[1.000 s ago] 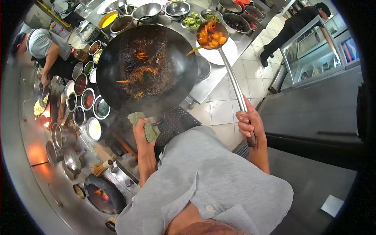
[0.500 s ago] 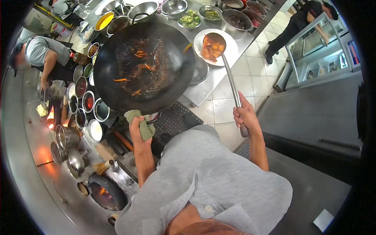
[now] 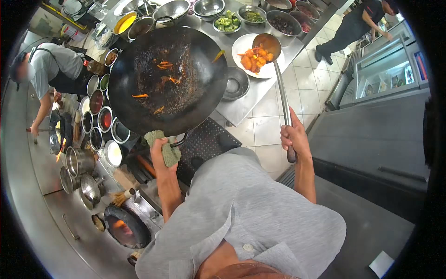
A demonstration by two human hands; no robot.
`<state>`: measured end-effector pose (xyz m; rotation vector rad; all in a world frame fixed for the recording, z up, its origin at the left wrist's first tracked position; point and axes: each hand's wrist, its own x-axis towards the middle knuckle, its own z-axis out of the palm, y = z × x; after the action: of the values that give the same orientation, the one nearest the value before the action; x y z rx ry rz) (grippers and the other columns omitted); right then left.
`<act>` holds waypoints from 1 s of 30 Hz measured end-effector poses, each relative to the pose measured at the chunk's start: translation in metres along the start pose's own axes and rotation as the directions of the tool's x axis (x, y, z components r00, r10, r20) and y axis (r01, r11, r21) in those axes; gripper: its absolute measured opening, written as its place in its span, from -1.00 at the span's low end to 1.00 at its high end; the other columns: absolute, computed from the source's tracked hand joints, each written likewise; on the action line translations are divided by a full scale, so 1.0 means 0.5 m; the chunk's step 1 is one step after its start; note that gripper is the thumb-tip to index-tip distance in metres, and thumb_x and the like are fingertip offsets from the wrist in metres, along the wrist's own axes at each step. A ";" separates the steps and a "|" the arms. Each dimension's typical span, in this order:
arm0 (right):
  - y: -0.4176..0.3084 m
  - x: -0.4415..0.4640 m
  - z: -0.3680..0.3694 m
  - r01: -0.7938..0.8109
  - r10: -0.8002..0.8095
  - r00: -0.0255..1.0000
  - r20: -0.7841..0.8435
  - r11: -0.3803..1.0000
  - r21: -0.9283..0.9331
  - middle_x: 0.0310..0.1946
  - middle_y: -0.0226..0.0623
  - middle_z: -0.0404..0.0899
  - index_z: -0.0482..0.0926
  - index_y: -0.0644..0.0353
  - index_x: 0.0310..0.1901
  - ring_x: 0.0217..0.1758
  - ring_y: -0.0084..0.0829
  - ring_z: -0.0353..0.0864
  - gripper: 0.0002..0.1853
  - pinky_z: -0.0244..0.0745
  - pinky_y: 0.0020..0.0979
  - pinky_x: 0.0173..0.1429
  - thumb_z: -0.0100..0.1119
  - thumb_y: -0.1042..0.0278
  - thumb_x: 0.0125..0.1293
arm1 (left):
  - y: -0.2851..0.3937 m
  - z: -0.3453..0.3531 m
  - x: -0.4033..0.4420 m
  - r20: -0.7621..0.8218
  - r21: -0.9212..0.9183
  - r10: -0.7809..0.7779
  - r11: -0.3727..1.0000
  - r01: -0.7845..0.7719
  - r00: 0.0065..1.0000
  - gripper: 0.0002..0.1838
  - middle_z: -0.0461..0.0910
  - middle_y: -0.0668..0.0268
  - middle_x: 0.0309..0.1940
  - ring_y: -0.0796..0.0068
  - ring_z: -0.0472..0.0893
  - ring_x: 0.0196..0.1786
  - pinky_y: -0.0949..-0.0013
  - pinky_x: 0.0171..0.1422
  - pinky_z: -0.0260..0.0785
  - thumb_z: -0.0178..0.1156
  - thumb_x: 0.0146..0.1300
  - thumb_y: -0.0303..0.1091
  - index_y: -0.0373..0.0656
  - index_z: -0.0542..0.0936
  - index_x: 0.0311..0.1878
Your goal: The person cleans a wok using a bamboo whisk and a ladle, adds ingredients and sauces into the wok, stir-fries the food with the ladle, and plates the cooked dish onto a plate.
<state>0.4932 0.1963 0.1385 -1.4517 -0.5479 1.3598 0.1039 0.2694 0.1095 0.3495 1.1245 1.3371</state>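
My left hand (image 3: 160,151) is closed round a folded green cloth (image 3: 170,155) at the near handle of a large black wok (image 3: 186,107). Brown sauce and a few orange strips lie in the wok. In my right hand (image 3: 296,135) is the dark-tipped handle of a long metal ladle (image 3: 281,86). The ladle's bowl is tipped over a white plate (image 3: 267,73), where orange, glossy food pieces (image 3: 252,62) lie beside and below its rim. A metal bowl (image 3: 236,84) sits between wok and plate.
Bowls of green vegetables (image 3: 226,22) and other ingredients line the back of the metal counter (image 3: 241,108). Sauce pots (image 3: 105,119) stand left of the wok. A burner (image 3: 126,227) glows at lower left. One co-worker (image 3: 60,63) cooks at far left; another person (image 3: 350,30) stands by a glass-doored cabinet (image 3: 385,69).
The ladle has tipped over the plate, and the food in it now lies on the plate. The wok has shifted slightly left in view. The cabinet door has swung.
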 end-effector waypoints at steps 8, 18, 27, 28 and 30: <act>-0.019 -0.009 0.004 -0.032 0.035 0.999 0.017 0.988 -0.153 -0.60 -0.50 0.32 -0.10 0.07 0.61 -0.75 -0.67 0.24 -0.09 0.27 -0.50 -0.72 -0.08 0.66 0.20 | 0.011 0.022 -0.009 -0.030 0.011 -0.043 0.999 0.043 0.999 -0.77 0.59 0.24 -0.38 0.36 0.62 -0.38 0.33 -0.40 0.45 0.17 0.08 -0.38 -0.15 0.53 -0.16; 0.015 0.013 -0.001 0.083 -0.118 0.992 -0.040 0.868 -0.489 -0.66 -0.55 0.32 0.03 0.02 0.59 -0.75 -0.65 0.30 -0.16 0.36 -0.46 -0.67 -0.07 0.66 0.24 | 0.004 0.030 0.007 -0.011 0.029 -0.033 0.999 0.034 0.999 -0.81 0.59 0.25 -0.40 0.39 0.60 -0.42 0.36 -0.45 0.45 0.17 0.10 -0.35 -0.12 0.53 -0.19; 0.002 -0.019 -0.011 0.089 -0.151 0.987 -0.060 0.810 -0.580 -0.65 -0.40 0.41 0.04 -0.08 0.59 -0.72 -0.56 0.35 -0.16 0.40 -0.37 -0.61 -0.04 0.62 0.26 | 0.013 0.057 0.006 -0.051 0.018 -0.041 0.999 0.042 0.998 -0.83 0.59 0.26 -0.41 0.40 0.59 -0.45 0.36 -0.47 0.44 0.17 0.09 -0.35 -0.13 0.53 -0.23; -0.002 -0.026 -0.011 0.055 -0.118 0.991 -0.069 0.806 -0.589 -0.64 -0.35 0.43 0.03 -0.09 0.59 -0.71 -0.52 0.36 -0.15 0.41 -0.34 -0.59 -0.03 0.60 0.27 | 0.013 0.060 0.003 -0.069 0.013 -0.043 0.999 0.044 0.997 -0.83 0.58 0.26 -0.41 0.40 0.59 -0.45 0.36 -0.47 0.44 0.18 0.09 -0.36 -0.13 0.53 -0.23; 0.027 -0.024 -0.013 0.085 -0.155 0.986 -0.063 0.787 -0.612 -0.64 -0.38 0.42 0.03 -0.12 0.60 -0.72 -0.54 0.35 -0.15 0.40 -0.36 -0.60 -0.04 0.61 0.27 | 0.011 0.055 0.011 -0.046 0.020 -0.039 0.999 0.040 0.998 -0.83 0.58 0.26 -0.41 0.40 0.59 -0.44 0.36 -0.47 0.44 0.17 0.09 -0.36 -0.14 0.53 -0.23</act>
<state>0.4919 0.1787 0.1310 -1.9543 -1.0584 1.0279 0.1220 0.2863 0.1242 0.3114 1.1787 1.3050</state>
